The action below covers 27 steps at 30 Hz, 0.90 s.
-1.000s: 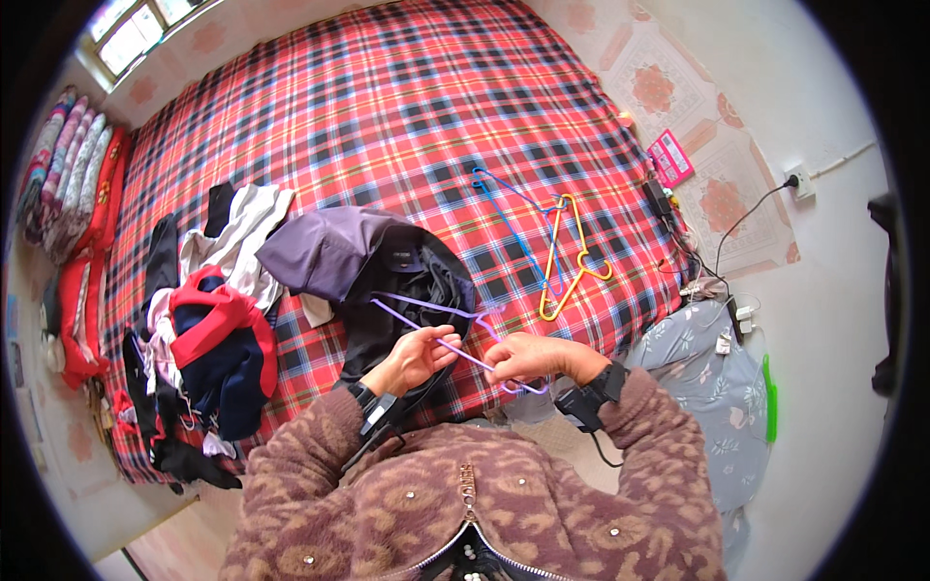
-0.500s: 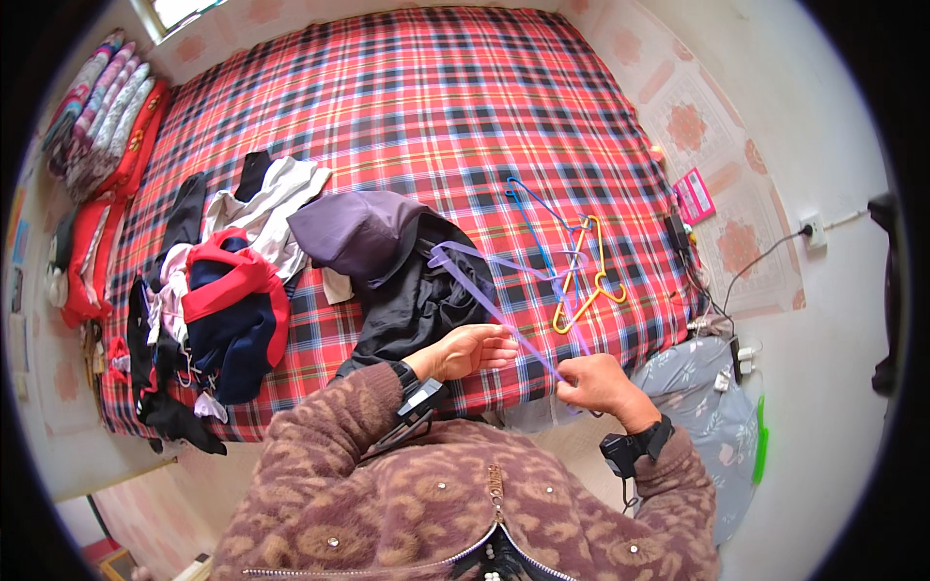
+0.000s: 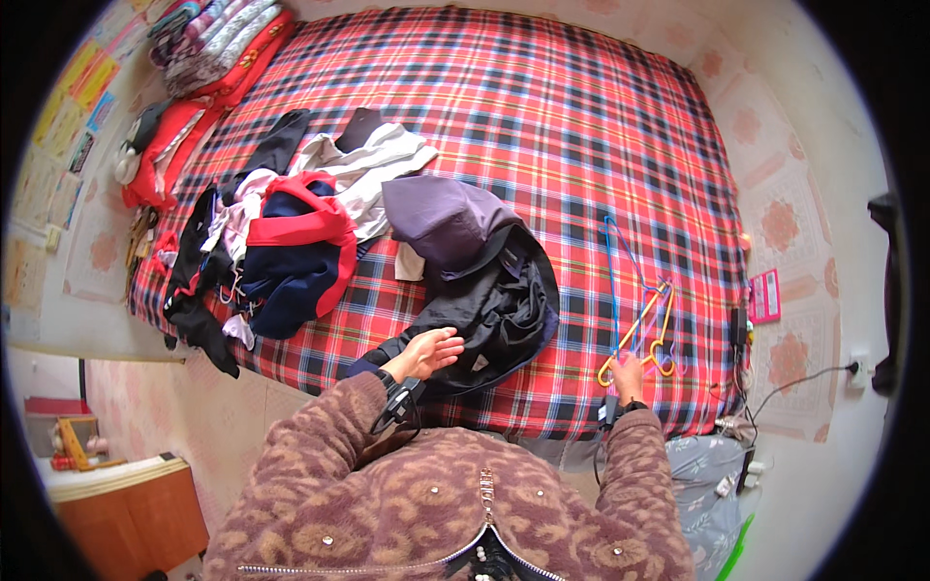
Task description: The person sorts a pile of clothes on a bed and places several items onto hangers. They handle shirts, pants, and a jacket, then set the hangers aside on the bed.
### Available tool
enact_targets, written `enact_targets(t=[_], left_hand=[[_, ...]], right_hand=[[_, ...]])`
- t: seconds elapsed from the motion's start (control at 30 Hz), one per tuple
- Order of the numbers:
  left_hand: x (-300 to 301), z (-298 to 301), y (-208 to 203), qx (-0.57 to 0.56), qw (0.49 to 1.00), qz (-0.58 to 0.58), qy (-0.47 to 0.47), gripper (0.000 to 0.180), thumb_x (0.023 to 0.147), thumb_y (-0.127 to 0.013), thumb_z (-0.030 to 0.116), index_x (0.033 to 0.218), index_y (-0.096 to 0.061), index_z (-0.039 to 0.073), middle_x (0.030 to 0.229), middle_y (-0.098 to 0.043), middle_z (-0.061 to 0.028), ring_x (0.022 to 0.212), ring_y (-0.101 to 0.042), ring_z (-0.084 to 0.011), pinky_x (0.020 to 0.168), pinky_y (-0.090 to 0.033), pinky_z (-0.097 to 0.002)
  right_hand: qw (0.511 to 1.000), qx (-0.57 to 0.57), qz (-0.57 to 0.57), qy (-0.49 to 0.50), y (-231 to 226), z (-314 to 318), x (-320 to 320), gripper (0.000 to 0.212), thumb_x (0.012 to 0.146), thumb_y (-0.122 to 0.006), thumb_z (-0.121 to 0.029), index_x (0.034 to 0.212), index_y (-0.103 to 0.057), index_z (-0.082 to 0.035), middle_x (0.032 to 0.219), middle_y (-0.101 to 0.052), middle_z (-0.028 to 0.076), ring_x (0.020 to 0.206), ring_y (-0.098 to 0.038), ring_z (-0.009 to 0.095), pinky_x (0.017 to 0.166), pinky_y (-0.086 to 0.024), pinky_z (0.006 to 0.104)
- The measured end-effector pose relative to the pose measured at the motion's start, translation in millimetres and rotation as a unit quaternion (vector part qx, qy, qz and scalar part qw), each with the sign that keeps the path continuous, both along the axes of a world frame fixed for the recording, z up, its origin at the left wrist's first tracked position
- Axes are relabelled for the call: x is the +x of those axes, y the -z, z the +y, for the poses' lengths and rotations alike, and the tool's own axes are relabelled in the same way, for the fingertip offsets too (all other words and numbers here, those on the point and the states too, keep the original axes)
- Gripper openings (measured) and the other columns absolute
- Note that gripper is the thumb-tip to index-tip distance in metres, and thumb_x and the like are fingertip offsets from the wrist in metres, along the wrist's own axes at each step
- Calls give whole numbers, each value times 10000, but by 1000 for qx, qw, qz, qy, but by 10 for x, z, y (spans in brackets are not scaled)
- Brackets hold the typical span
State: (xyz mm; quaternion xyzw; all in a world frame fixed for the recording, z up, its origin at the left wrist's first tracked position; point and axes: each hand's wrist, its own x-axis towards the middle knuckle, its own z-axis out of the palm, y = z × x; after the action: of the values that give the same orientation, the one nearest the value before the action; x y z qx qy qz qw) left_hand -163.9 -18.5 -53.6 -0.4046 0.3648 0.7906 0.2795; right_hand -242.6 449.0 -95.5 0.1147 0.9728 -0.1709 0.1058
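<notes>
My left hand point(image 3: 426, 354) is open, fingers stretched out, palm turned inward, at the near edge of a black garment with a dark purple-grey panel point(image 3: 450, 218). The garment lies spread and rumpled on the bed. My right hand point(image 3: 628, 376) reaches over plastic clothes hangers near the bed's front right. Under and beside its fingers are a yellow hanger point(image 3: 666, 315), a blue hanger point(image 3: 612, 266) and a faintly visible purple hanger point(image 3: 677, 356). The fingers are small and partly hidden, so their grip is unclear.
A plaid-covered bed point(image 3: 542, 97) fills the middle. Left of the garment lies a heap of clothes, including a navy and red top point(image 3: 300, 276) and a whitish garment point(image 3: 373, 165). Folded bedding point(image 3: 223, 48) is stacked far left. A cable point(image 3: 804, 378) runs to the right wall.
The view has shifted left. My right hand has gone from holding the purple hanger in front of me to the hangers at the right. The left hand has come nearer the black garment.
</notes>
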Motion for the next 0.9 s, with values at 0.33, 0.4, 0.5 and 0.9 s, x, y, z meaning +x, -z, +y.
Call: enact_targets(t=[0.33,0.4,0.5,0.9], left_hand=[[821,-598,815,-352,932,2,-86,570,738,-613,141,1268,-476,-17,1214,-537,-161,1127,-506,-235,919,-393,-317],[956,-502,975,-471,876,-62,-82,686,709,-642,164,1304,-410,-84,1234,-519,-210,1178,-485,-292,1007,-351,-341],[1044,-344,1129,-564,820,-100,-13,720,717,-643,176,1339,-368,-59,1194,-536,-212,1116,-522,-313,969,-391,-346],[869,-529,650,-85,990,-33,-112,389,882,-509,180,1270,-479,197,1155,-582,-16,973,-597,-229,846,-470,-401]], right_hand=[[886,-392,-235,83,705,-1939,-515,697,711,-744,-412,1189,-498,32,1155,-583,165,1014,-581,256,873,-446,369],[847,-443,-261,133,653,-2144,-461,591,731,-742,-342,1146,-532,22,1075,-610,133,889,-611,224,759,-489,351],[810,-474,-313,146,715,-2410,-412,441,755,-726,-253,1053,-602,48,933,-660,114,787,-639,235,700,-529,347],[866,-466,-162,-80,-402,-3075,-711,364,720,-612,-200,966,-598,68,851,-616,107,745,-568,225,664,-464,371]])
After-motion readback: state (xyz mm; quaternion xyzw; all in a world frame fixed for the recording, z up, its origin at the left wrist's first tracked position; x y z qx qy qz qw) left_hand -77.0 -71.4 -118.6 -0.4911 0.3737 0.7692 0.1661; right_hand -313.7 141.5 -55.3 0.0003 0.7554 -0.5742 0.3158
